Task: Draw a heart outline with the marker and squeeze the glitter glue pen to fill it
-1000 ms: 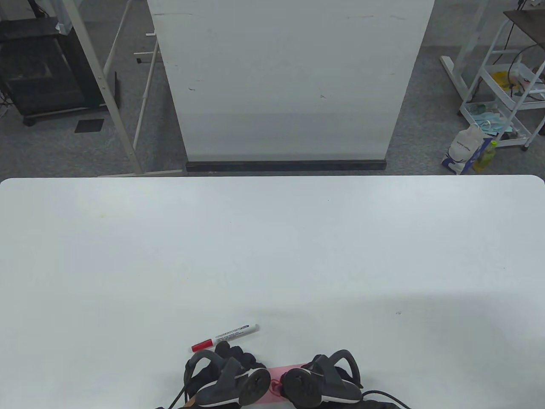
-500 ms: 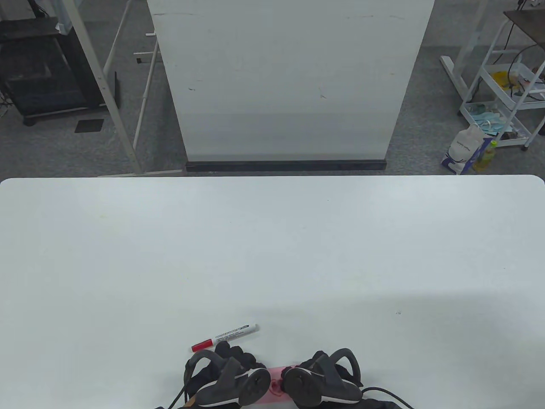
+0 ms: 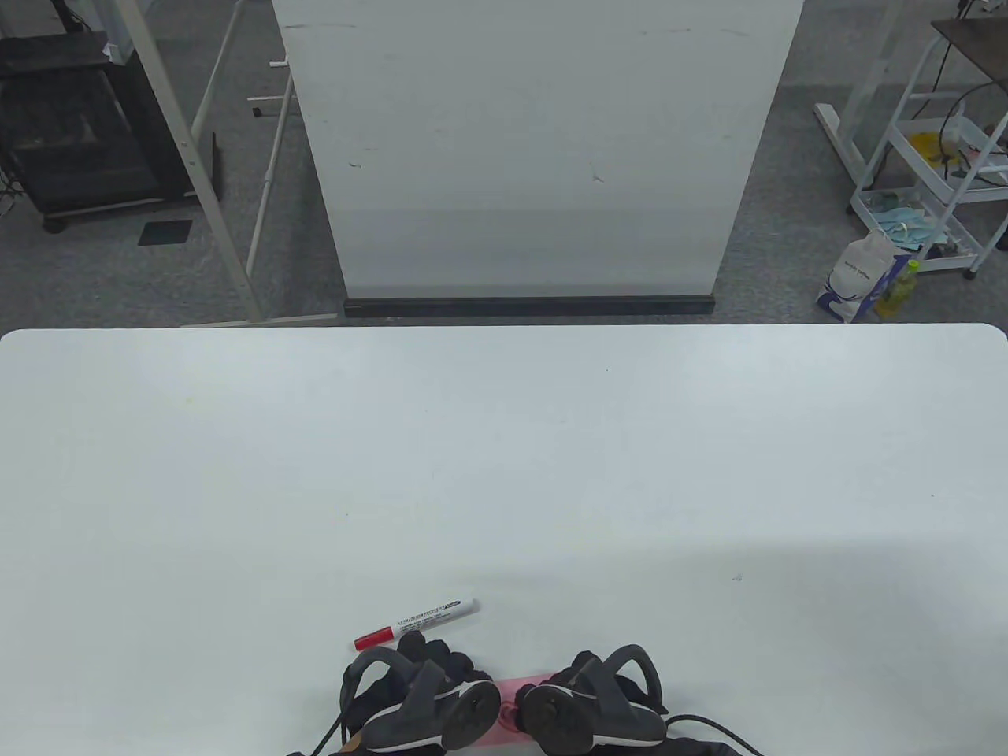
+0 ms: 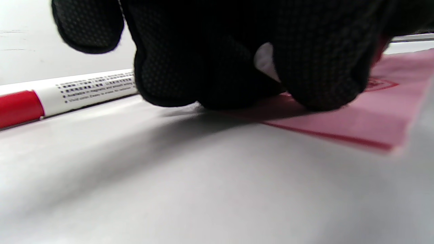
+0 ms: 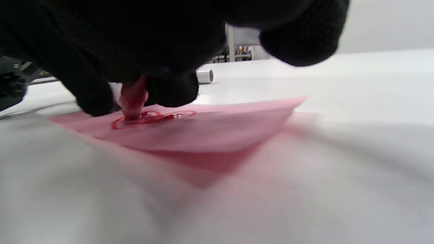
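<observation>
A pink paper (image 3: 526, 683) lies at the table's near edge, between my two hands. My left hand (image 3: 429, 655) presses its fingertips (image 4: 315, 91) on the sheet's left part (image 4: 342, 123). My right hand (image 3: 581, 671) grips a red glitter glue pen (image 5: 133, 96), nozzle down on a red heart outline (image 5: 154, 118) drawn on the paper (image 5: 220, 130). Wet red glue shows inside the heart by the nozzle. The white marker with a red cap (image 3: 416, 624) lies loose on the table just beyond my left hand, also seen in the left wrist view as the marker (image 4: 67, 93).
The white table (image 3: 504, 457) stretches far beyond the hands. A white board panel (image 3: 535, 150) stands on the floor behind the far edge, with a wire cart (image 3: 945, 181) at the right.
My right hand has edged slightly left over the paper with the glue pen. The left hand and the marker have stayed put.
</observation>
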{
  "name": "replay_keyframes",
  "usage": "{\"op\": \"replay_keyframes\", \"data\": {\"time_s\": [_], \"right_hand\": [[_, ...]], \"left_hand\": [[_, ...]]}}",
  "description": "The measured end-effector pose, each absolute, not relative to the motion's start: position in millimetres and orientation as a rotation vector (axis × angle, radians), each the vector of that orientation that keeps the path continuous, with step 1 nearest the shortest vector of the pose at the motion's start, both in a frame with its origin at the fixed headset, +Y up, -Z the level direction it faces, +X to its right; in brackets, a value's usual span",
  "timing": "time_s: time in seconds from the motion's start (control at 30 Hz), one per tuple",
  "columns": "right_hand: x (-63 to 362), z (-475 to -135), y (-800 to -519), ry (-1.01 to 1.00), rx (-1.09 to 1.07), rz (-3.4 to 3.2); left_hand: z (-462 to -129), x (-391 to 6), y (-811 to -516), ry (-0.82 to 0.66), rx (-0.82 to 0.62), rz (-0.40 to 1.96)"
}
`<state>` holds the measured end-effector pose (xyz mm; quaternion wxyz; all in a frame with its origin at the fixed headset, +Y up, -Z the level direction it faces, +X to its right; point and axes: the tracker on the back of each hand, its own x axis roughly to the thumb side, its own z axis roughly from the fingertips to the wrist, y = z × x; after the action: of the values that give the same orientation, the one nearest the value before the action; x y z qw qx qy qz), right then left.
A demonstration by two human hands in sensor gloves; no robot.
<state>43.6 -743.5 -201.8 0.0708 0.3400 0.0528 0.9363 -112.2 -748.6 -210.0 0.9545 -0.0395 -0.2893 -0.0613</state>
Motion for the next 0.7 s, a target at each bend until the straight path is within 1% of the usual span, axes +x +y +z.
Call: {"op": "replay_keyframes", "data": {"time_s": [0.1,0.23,0.4,0.7], "right_hand": [[43.2,-201.5,-743.1,0.158,1.024,2.82],[45.1,-201.5,-739.0,0.237,1.03,2.854],[46.8,-201.7,-738.8,0.26,1.031,2.85],[43.9,-200.2,-741.7,0.175,1.01,2.849]], "left_hand": [[-210.0,-112.1,-748.6,-0.587,-0.08,-0.124],[-210.0,-112.2,-748.6,-0.587,-0.08,-0.124],[-210.3,-112.1,-748.4,-0.588,-0.08,-0.126],[-210.2,-112.1,-748.5,-0.589,-0.08,-0.124]]}}
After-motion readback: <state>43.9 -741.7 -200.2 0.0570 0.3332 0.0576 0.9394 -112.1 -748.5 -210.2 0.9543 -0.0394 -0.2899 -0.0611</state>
